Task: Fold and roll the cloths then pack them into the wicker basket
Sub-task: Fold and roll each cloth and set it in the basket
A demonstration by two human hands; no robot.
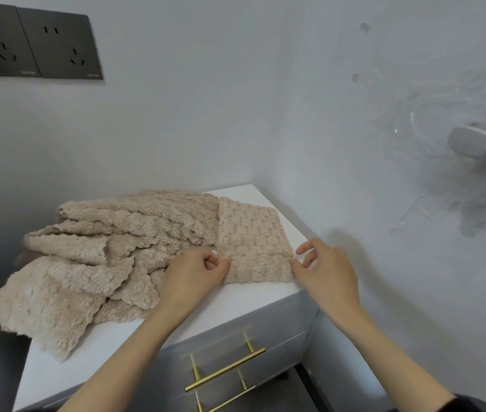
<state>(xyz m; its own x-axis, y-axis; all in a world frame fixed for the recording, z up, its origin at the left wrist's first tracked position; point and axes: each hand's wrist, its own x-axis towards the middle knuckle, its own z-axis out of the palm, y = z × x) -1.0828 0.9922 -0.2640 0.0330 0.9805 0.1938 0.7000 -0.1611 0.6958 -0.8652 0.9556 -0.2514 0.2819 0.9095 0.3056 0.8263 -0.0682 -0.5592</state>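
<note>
A heap of beige cloths [96, 257] is piled on the white worktop [229, 301], left of the folded cloth [253, 242] that is laid flat near the worktop's right edge. The folded cloth's near left edge is pinched by the left hand [197, 272], its fingers [220, 263] clamped together on the fabric. The near right corner is met by the right hand [328, 272], thumb touching the cloth while the other fingers are held apart above it. Brass drawer handles [223, 370] are seen below the folded cloth.
</note>
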